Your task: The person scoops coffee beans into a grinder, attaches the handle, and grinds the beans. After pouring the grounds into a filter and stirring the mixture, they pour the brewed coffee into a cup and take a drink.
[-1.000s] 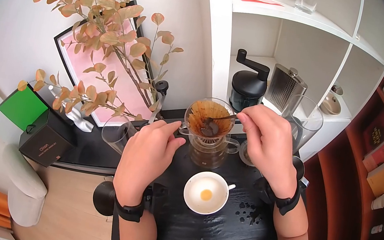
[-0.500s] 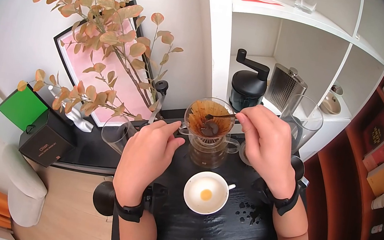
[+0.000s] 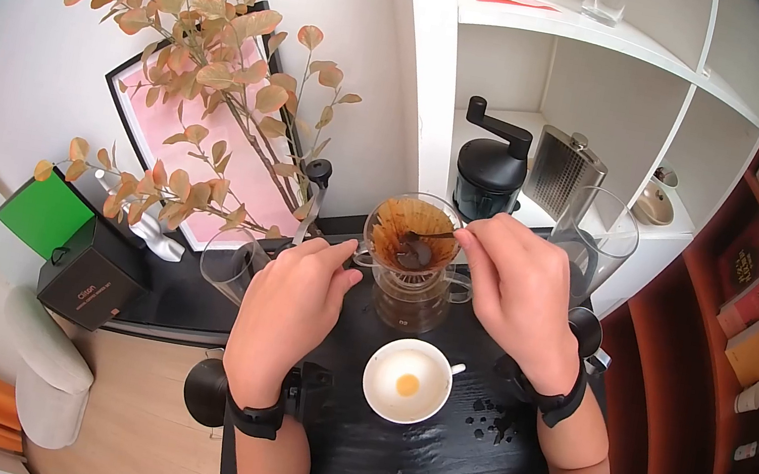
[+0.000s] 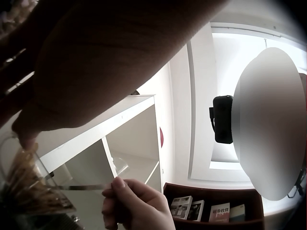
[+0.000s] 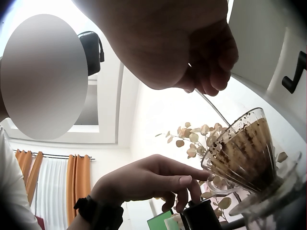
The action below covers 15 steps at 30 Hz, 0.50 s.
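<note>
My right hand (image 3: 527, 287) pinches the thin handle of a dark spoon (image 3: 435, 236), whose tip is inside the glass dripper (image 3: 384, 256). Brown, wet coffee grounds (image 3: 414, 255) lie in the stained filter. The dripper stands on a glass server (image 3: 412, 311) holding dark liquid. At the dripper's left side, my left hand (image 3: 286, 317) has its fingertips on the small handle; the right wrist view shows this hand (image 5: 144, 179) with thumb and index finger at the handle. In front of the server stands a white cup (image 3: 382, 403) with a little yellowish liquid at its bottom.
A black hand grinder (image 3: 491, 170) and a metal flask (image 3: 566, 175) stand on the white shelf behind. Tall glasses (image 3: 598, 235) (image 3: 230, 262) flank the server. Water drops lie right of the cup. Dry branches, a pink framed picture (image 3: 159, 115) and a black box (image 3: 92, 274) are at left.
My right hand has shifted slightly left and down, and the spoon tip has moved within the filter. My left hand has stayed nearly still at the dripper's handle.
</note>
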Motion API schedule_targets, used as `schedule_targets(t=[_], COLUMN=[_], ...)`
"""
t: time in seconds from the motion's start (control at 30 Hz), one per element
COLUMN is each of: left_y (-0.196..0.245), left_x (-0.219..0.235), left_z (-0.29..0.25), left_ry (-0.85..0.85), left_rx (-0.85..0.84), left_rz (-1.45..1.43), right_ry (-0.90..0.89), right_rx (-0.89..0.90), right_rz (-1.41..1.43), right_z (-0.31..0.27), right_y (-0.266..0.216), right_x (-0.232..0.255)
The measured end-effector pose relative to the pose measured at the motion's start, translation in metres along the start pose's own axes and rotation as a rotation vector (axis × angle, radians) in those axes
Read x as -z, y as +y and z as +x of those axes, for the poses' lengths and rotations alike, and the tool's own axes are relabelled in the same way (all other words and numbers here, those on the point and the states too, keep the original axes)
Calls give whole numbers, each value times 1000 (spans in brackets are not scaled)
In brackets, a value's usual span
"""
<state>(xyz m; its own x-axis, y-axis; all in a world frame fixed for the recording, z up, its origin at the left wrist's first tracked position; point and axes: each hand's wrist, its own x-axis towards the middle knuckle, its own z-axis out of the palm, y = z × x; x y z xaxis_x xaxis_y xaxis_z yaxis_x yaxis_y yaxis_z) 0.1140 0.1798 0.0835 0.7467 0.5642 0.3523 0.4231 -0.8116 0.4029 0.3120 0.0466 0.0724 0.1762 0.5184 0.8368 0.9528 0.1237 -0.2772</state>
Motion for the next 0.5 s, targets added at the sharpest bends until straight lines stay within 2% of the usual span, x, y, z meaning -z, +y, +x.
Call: schedule_targets(t=[0.5], left_y=[1], left_x=[0], left_z=[0], left_ry=[-1], left_rx=[6], left_rz=[8], right_ry=[-1], right_rx=[11], right_rz=[-35], right_z=[0], right_y=[2], right_x=[0])
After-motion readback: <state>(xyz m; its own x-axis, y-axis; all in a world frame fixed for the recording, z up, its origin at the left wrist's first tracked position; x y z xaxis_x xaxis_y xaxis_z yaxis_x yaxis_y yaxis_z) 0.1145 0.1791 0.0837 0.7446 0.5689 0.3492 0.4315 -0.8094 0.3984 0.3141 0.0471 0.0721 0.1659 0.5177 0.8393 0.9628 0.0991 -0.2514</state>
